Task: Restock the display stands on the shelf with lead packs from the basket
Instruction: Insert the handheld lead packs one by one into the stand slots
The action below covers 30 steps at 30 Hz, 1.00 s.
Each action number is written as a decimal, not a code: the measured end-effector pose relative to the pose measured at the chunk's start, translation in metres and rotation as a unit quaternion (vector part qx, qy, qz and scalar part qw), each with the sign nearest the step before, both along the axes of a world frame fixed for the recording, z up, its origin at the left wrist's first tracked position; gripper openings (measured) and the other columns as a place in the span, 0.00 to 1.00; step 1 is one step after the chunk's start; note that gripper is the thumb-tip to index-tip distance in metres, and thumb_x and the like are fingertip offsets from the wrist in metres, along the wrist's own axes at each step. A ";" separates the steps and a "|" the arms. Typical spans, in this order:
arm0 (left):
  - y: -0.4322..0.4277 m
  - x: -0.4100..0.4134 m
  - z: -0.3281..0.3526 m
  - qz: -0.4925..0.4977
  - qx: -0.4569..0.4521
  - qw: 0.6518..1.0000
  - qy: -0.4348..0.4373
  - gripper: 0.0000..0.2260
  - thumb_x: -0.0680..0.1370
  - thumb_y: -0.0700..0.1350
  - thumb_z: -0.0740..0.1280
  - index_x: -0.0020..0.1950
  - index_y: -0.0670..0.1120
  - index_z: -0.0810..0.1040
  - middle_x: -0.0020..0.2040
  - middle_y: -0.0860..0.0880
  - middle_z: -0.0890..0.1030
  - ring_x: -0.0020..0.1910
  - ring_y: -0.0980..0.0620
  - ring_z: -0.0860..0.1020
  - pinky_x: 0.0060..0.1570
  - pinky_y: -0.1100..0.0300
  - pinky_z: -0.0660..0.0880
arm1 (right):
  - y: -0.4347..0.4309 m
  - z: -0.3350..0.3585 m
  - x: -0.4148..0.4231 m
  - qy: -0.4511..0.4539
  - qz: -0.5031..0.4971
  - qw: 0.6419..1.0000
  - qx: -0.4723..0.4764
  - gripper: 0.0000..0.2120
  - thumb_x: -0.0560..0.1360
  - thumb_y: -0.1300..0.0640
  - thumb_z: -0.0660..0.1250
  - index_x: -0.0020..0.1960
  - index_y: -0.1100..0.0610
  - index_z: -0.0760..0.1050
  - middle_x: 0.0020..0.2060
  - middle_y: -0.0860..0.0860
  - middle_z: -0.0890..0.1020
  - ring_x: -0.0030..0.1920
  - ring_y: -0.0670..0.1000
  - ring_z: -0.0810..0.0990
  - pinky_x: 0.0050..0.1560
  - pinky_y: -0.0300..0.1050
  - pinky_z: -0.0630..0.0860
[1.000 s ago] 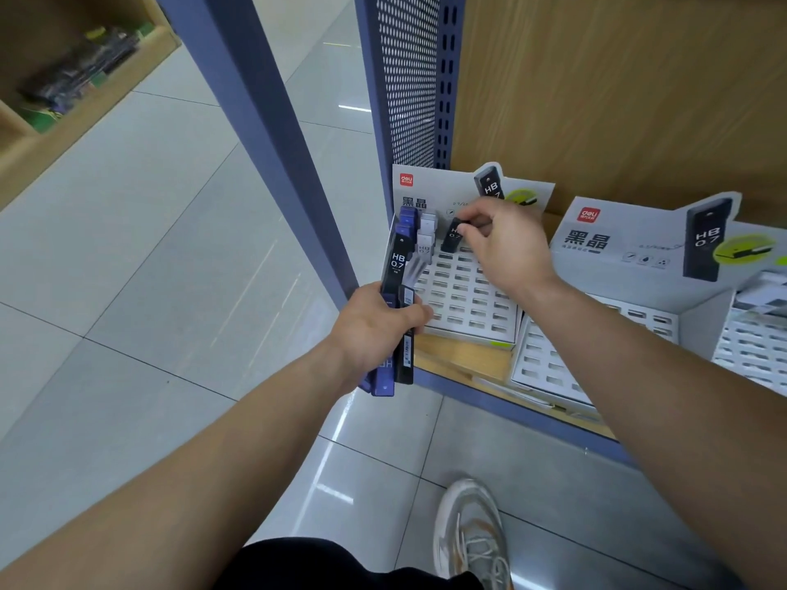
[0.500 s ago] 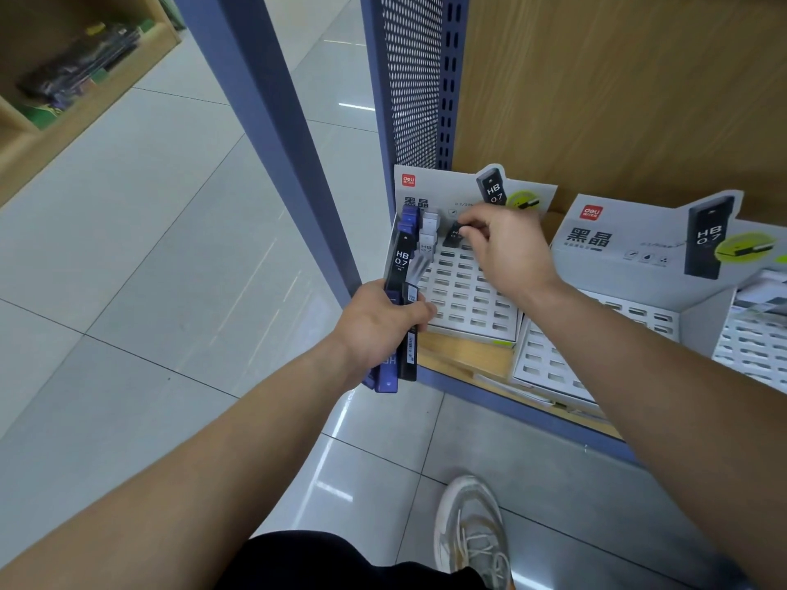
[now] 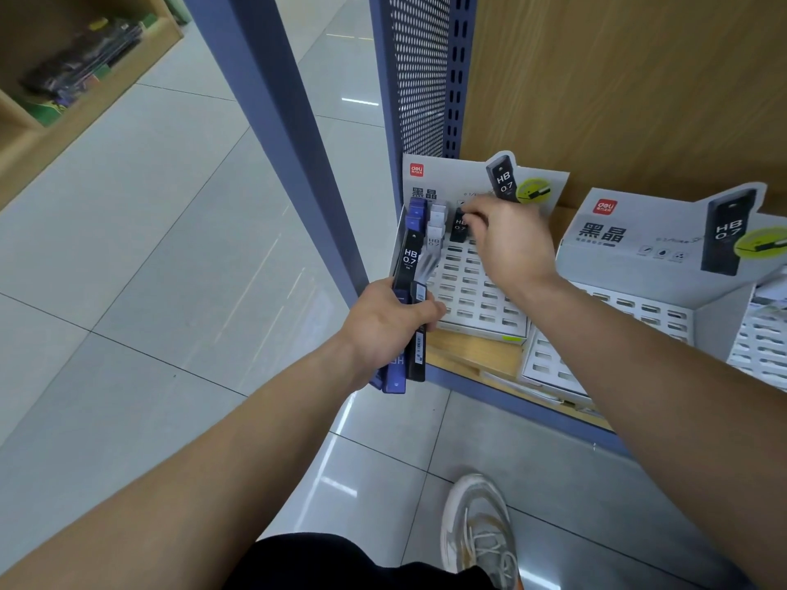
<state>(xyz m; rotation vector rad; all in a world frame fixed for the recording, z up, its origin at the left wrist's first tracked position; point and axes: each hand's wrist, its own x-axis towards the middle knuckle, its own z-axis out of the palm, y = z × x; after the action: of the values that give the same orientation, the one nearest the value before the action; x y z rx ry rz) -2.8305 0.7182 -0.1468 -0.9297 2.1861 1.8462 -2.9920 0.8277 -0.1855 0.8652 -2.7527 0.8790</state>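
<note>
shoe (image 3: 481, 534) and grey floor tiles sit nearest, and just above them the left hand (image 3: 385, 330) is clenched round a bundle of lead packs (image 3: 409, 259), blue and black ones fanned upward at the shelf (image 3: 472, 351) edge; it has barely moved over the last second. past it lies the left display stand (image 3: 472, 287), most of its slotted grid still unfilled, with blue packs (image 3: 415, 215) and white packs (image 3: 438, 219) standing in the far left rows. the change is at the back: the right hand (image 3: 511, 244), fingertips still pinching a black pack (image 3: 459, 225), has nudged it slightly further back, so it now stands more upright just beside the white ones. judging by that, this pack is nearly seated, and the next would come from the bundle. a second stand (image 3: 639, 244) waits to the right. the basket is out of view.
</note>
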 end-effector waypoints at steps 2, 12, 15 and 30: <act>-0.001 0.000 0.000 0.003 0.005 1.000 0.001 0.06 0.78 0.44 0.72 0.43 0.46 0.78 0.38 0.56 0.84 0.43 0.54 0.83 0.40 0.63 0.78 | 0.002 -0.002 0.002 -0.017 0.007 1.000 0.005 0.10 0.79 0.57 0.64 0.57 0.53 0.82 0.48 0.55 0.85 0.46 0.61 0.83 0.46 0.54 0.82; -0.002 0.001 -0.004 -0.001 0.003 1.000 0.001 0.05 0.78 0.45 0.72 0.45 0.47 0.79 0.36 0.55 0.83 0.44 0.52 0.84 0.46 0.58 0.80 | 0.010 0.004 0.008 -0.105 -0.030 0.990 -0.091 0.11 0.77 0.58 0.65 0.57 0.54 0.83 0.45 0.48 0.86 0.45 0.46 0.83 0.51 0.41 0.80; 0.000 0.000 -0.002 -0.013 0.007 1.000 0.008 0.04 0.78 0.44 0.72 0.46 0.47 0.79 0.35 0.54 0.82 0.38 0.57 0.81 0.42 0.62 0.78 | 0.020 0.013 0.018 -0.148 -0.036 0.980 -0.130 0.09 0.77 0.60 0.66 0.54 0.54 0.83 0.41 0.46 0.85 0.41 0.43 0.82 0.44 0.28 0.76; 0.010 -0.004 0.008 -0.036 0.030 0.999 0.024 0.03 0.77 0.41 0.72 0.47 0.47 0.80 0.35 0.51 0.80 0.34 0.55 0.76 0.42 0.59 0.75 | 0.034 0.035 0.035 -0.428 0.097 0.873 -0.215 0.08 0.78 0.61 0.69 0.57 0.55 0.79 0.43 0.51 0.82 0.40 0.51 0.85 0.45 0.49 0.84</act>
<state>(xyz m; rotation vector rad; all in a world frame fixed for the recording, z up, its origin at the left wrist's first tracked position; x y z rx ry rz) -2.8348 0.7281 -0.1391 -0.7933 2.1471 1.9091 -2.9573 0.8615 -0.1501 0.7887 -2.8806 2.2753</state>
